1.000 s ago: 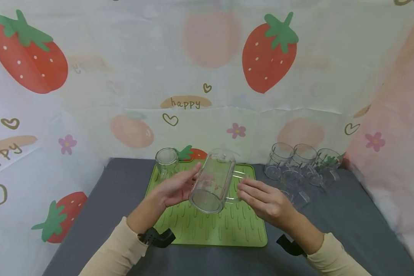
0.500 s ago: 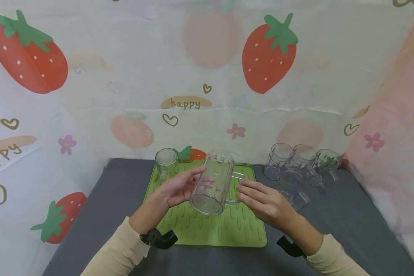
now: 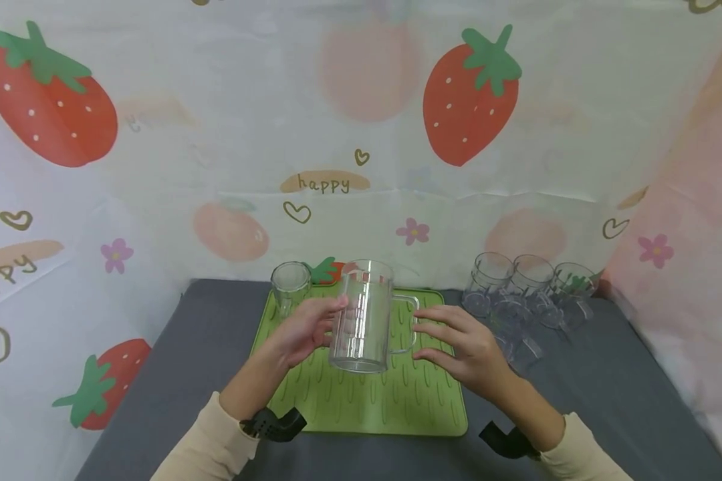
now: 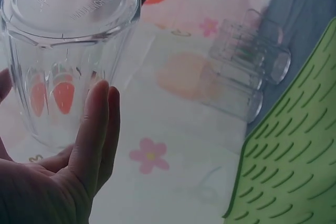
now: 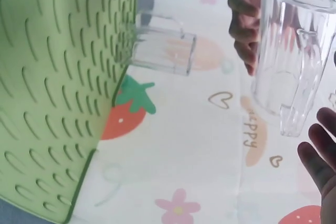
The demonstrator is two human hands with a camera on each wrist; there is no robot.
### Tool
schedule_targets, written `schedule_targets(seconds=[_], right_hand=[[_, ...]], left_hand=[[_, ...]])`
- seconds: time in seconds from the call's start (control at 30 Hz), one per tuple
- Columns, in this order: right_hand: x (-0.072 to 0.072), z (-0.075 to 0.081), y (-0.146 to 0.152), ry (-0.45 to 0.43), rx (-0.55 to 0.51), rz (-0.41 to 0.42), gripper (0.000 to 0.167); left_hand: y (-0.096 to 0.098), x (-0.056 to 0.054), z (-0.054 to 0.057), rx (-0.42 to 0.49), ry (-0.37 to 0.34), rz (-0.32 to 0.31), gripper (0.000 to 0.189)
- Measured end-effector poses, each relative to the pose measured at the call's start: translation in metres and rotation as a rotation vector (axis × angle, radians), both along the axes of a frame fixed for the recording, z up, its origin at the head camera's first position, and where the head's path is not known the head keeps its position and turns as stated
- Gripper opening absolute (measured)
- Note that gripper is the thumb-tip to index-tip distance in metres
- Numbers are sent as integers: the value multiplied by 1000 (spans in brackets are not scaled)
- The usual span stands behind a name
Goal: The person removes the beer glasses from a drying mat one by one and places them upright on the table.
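A clear mug is held up over the green ribbed mat, its handle towards the right. My left hand grips its body from the left side, fingers curled round the wall. In the left wrist view the mug's base faces the camera, above the left hand's fingers and thumb. To the right of the handle is my right hand, fingers spread, fingertips close to it in the head view. The right wrist view shows a gap between the right fingertips and the mug.
The green mat lies on a grey table. Another clear mug stands on the mat's back left corner. Several clear mugs stand close together at the back right. Behind hangs a strawberry-print cloth.
The mug has turned from tilted to nearly upright in my left hand. My right fingers have spread and come away from the handle.
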State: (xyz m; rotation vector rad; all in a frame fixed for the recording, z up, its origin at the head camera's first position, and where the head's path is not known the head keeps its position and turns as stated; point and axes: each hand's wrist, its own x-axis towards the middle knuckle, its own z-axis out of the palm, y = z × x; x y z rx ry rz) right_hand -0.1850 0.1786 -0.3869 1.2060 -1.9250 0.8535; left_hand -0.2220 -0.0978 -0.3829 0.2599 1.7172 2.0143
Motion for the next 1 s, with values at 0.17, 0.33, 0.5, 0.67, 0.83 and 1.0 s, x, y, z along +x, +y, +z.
schedule_targets(seconds=[0.17,0.33,0.5,0.67,0.83,1.0], right_hand=[[-1,-2,1,-161,-91,-41,35],[-1,-2,2,-301,-149,-113,48],[-1,0,2,-506,-260,-53,47],[-1,5,4,-875,-401,4,45],[-5,7,5,-1063,-394,20,49],[-5,4,6,-1088,-369,126,40]], left_hand=[[1,4,-1,-16,84,22,54],[2,11,0,-64,186,37,52],[3,15,-4,-84,305,37,56],[3,18,-10,-64,393,24,62],[1,21,-11,-26,454,-4,67],[1,22,-12,-15,565,-52,69]])
